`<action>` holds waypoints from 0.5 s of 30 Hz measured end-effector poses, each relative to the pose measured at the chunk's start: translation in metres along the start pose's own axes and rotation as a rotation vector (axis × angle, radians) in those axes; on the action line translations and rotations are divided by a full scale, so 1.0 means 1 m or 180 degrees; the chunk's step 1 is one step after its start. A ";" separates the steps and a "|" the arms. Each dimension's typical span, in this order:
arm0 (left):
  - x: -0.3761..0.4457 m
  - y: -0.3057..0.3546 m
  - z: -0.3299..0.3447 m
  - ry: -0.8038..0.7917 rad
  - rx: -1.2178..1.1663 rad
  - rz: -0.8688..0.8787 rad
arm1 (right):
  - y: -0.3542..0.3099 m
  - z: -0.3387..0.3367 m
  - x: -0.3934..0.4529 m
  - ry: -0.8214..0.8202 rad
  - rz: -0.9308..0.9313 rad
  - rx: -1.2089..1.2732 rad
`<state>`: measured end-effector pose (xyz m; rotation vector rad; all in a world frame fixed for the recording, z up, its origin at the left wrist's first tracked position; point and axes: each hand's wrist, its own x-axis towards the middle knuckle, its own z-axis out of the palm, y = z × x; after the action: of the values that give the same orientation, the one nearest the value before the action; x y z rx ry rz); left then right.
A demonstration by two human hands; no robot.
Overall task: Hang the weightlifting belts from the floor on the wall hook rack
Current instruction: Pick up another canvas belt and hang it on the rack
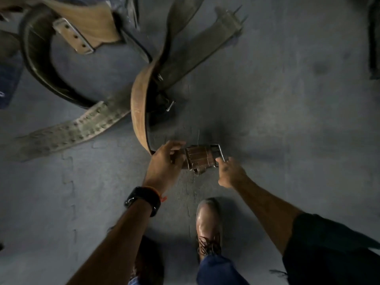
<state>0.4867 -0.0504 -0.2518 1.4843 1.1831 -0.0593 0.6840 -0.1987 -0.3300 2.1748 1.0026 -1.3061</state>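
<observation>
The brown belt (138,112) stands on its edge on the floor (287,120), curving in a long arc. Its long axis runs from the pile at the top of the view down toward the person, and its buckle end (202,158) points to the right, lifted slightly off the floor. The left hand (164,163) grips the strap just behind the stitched section, fingers curled over the top edge and thumb below. The right hand (231,173) pinches the metal buckle frame (221,155) with its fingertips. The two hands are close together, one on each side of the buckle end.

Beyond it lie more belts in a loose heap. A dark belt (39,64) curls in an open loop at the upper left, with a tan belt (88,19) lying over it. A grey belt with rows of holes (78,128) stretches flat from lower left to the middle, touching the brown belt. Another grey belt (197,50) slants up to the right, its buckle prongs pointing away.

The floor is grey interlocking mat with puzzle-shaped seams, dim and shadowed. A black watch (144,199) sits on the left wrist. A brown laced shoe (208,225) stands on the mat between the forearms.
</observation>
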 end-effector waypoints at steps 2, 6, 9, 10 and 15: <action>0.011 -0.020 0.010 -0.0195 0.0432 0.0069 | 0.005 0.023 0.018 0.0152 -0.0041 -0.0364; 0.005 -0.030 0.012 -0.0890 0.1502 0.0152 | -0.001 0.008 -0.016 0.0893 -0.0635 0.0195; -0.016 -0.005 -0.010 -0.1113 0.1764 0.0295 | -0.035 -0.050 -0.088 0.1127 -0.1490 0.0676; -0.024 0.006 -0.022 -0.1098 0.1577 0.0309 | -0.048 -0.070 -0.112 0.1206 -0.1677 0.0779; -0.094 0.102 -0.124 -0.0736 0.0755 0.0422 | -0.119 -0.204 -0.245 0.1644 -0.1807 0.1827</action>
<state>0.4409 0.0063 -0.0811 1.7097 0.9123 -0.2817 0.6390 -0.0764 -0.0156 2.8913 1.7106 -1.4221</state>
